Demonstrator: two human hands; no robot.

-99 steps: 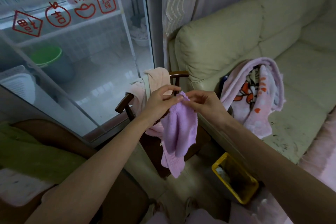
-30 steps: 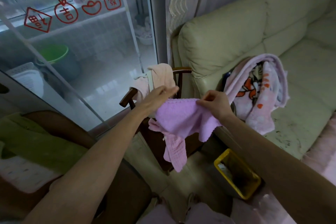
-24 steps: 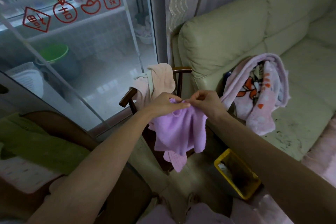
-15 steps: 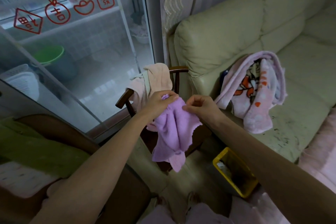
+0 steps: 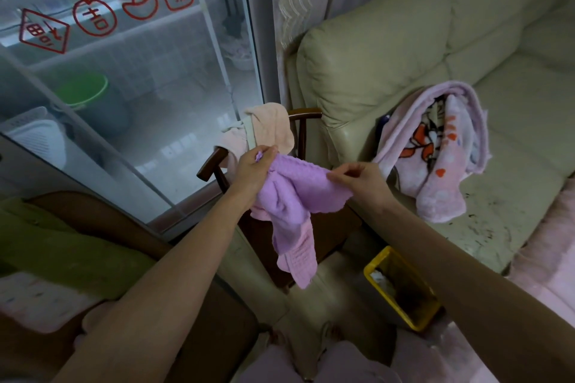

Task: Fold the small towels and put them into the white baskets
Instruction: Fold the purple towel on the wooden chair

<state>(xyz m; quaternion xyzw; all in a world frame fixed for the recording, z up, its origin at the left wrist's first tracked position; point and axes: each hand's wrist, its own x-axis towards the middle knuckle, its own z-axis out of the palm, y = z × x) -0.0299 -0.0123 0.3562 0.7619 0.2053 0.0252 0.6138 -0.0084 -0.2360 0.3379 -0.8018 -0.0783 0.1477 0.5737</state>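
A small purple towel (image 5: 289, 196) hangs in the air in front of me, over a wooden chair (image 5: 311, 227). My left hand (image 5: 253, 169) grips its upper left corner. At the upper right edge my right hand (image 5: 357, 179) pinches the cloth, and the top edge is stretched between both hands. A pink towel (image 5: 303, 261) hangs down below the purple one. Peach and pink towels (image 5: 267, 130) are draped on the chair's back. A white basket (image 5: 37, 134) shows behind the glass at the left.
A cream sofa (image 5: 435, 50) stands to the right with a pink patterned blanket (image 5: 435, 146) on it. A yellow bin (image 5: 401, 286) sits on the floor below my right arm. A green cushion (image 5: 56, 246) lies at the left. A glass door (image 5: 155, 78) is behind the chair.
My hands were together at the towel's top half a second ago. They have moved apart, and the right hand has drawn the top edge out to the right.
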